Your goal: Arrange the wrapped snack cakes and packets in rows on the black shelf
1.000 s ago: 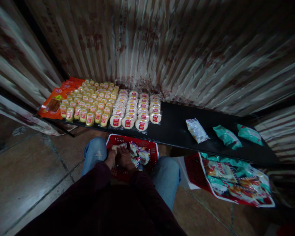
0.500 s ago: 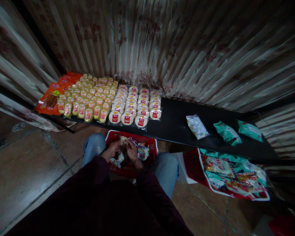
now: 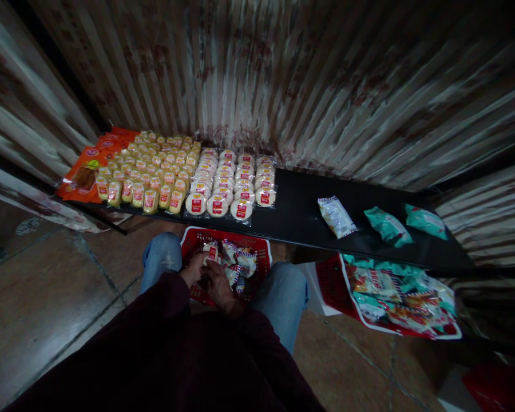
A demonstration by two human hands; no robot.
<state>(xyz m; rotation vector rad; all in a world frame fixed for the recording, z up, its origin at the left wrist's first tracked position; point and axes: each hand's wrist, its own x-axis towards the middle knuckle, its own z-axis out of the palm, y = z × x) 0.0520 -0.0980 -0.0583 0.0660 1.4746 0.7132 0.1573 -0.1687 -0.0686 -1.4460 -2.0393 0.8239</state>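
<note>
Red basket (image 3: 257, 252), both hands (image 3: 210, 274) inside

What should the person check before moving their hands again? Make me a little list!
1. Both hands in the red basket: ok. The left hand and right hand are down among the packets in the basket.
2. Firm hold on a packet: cannot tell, it is too dark to see the fingers.
3. Bare space on the black shelf: ok, there is room to the right of the round white packets.
4. Rows on the shelf tidy: ok, the round white packets and the yellow packets lie in neat lines.
5. Basket steady between the knees: ok, it sits level.
</note>
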